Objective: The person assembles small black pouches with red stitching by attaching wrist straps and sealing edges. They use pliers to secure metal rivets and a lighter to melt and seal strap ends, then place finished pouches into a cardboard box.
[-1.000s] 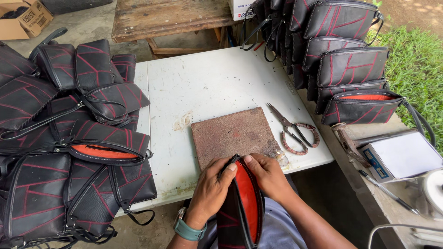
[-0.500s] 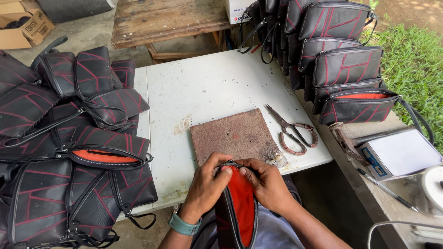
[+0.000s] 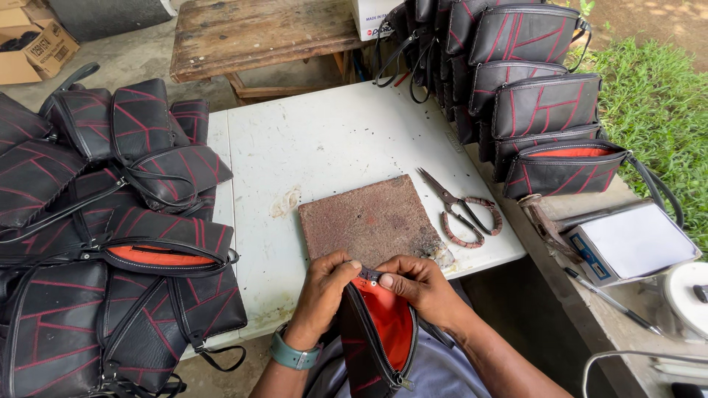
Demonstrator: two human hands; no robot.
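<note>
A black bag with red stitching and an orange lining stands open on my lap at the near table edge. My left hand grips its top left rim, fingertips at the zipper end. My right hand pinches the zipper end from the right. Both hands meet at the top of the bag's opening. A teal watch band is on my left wrist.
A brown square slab lies on the white table just beyond my hands, scissors to its right. Piles of matching black bags fill the left and far right. A white box and wooden bench stand nearby.
The bag has been turned and lowered slightly, and both hands have closed in together on the zipper end at its top.
</note>
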